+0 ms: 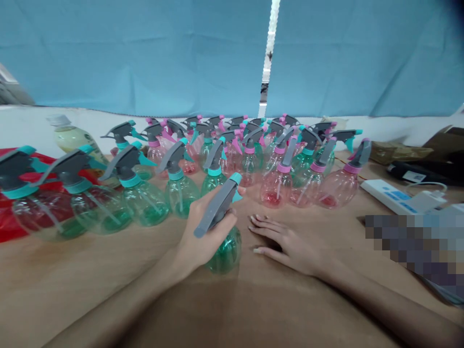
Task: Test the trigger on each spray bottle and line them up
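My left hand is closed round the neck of a green spray bottle with a grey and teal trigger head. That bottle is upright in front of me, its nozzle pointing away to the right. My right hand rests on the table just to the right of it, fingers apart, holding nothing. Beyond my left hand stands a row of green spray bottles with teal collars. Pink spray bottles with pink collars stand past my right hand.
More green and pink spray bottles crowd the back of the wooden table. A large pale bottle and red plastic are at the left. A white power strip with a plug lies at the right, near a dark object. A blue cloth hangs behind.
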Tool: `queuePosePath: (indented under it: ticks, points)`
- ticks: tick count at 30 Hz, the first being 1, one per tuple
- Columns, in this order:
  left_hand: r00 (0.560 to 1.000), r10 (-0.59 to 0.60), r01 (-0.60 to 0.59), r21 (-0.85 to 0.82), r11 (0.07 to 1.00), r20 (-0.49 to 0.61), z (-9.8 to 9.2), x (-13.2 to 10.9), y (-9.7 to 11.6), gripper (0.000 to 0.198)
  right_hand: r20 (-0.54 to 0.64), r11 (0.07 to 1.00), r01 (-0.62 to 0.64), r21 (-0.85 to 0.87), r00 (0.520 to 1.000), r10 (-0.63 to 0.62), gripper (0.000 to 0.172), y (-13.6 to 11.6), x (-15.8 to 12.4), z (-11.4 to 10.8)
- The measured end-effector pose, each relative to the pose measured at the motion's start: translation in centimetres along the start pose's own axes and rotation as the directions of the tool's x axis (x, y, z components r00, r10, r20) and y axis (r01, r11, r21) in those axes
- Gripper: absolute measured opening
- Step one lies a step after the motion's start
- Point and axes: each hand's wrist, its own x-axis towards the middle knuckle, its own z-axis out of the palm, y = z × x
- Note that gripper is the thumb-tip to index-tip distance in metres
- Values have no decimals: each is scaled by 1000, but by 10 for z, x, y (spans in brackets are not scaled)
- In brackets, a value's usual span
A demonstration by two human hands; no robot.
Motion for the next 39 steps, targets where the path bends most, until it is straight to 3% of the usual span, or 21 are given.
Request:
queuePosePath:
  ticks: [4,11,17,39]
  points:
    - [1000,5,-5,-10,1000,20,0,0,0,30,-3,1000,0,-3,1000,0,54,1,0,1]
    - [1000,-12,12,26,1000,-10,0,-1,0,17,-4,1000,11,-7,1000,-11,54,3,0,3]
    - [999,-18,18,12,1000,28,0,-1,2,29,-9,1000,14,-1,1000,-14,54,3,0,2]
    - [999,-17,17,-7,1000,34,-2,0,2,22,26,998,14,-60,1000,-13,55,3,0,1]
